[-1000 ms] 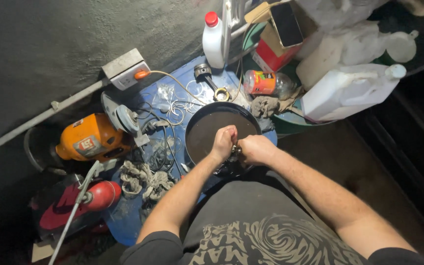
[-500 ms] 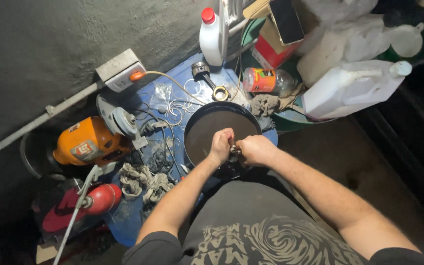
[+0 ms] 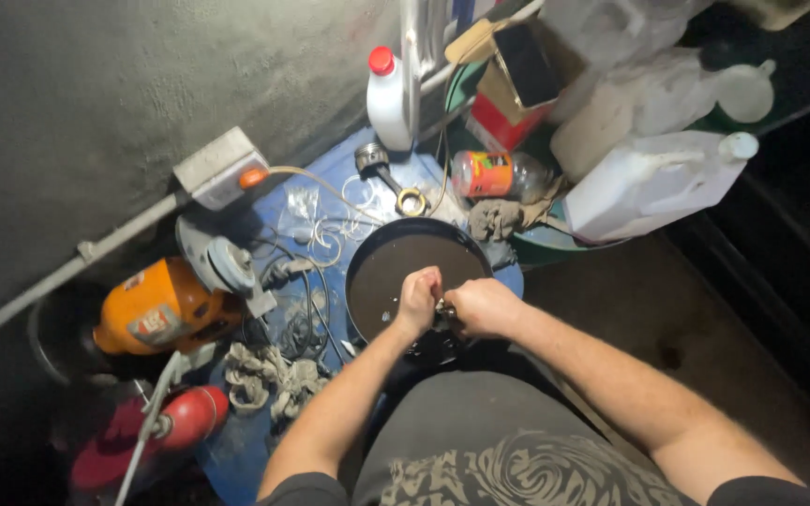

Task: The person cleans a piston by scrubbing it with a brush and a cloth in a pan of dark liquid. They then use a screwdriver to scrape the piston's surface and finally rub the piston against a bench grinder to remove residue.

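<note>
**Small part held over the dark pan**

We see both hands meeting over the near rim of the round black pan on the blue worktop. The left hand and right hand have their grip closed on a small metal part, too small to tell its axis. Since a second ago, the hands have barely shifted.

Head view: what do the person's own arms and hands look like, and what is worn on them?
Both arms are bare from above the elbow down; no gloves, watch or rings show on the left hand or the right hand. The right forearm is visibly hairy. Short dark sleeves end at the upper arms, part of a dark shirt with a pale swirling print.
</note>
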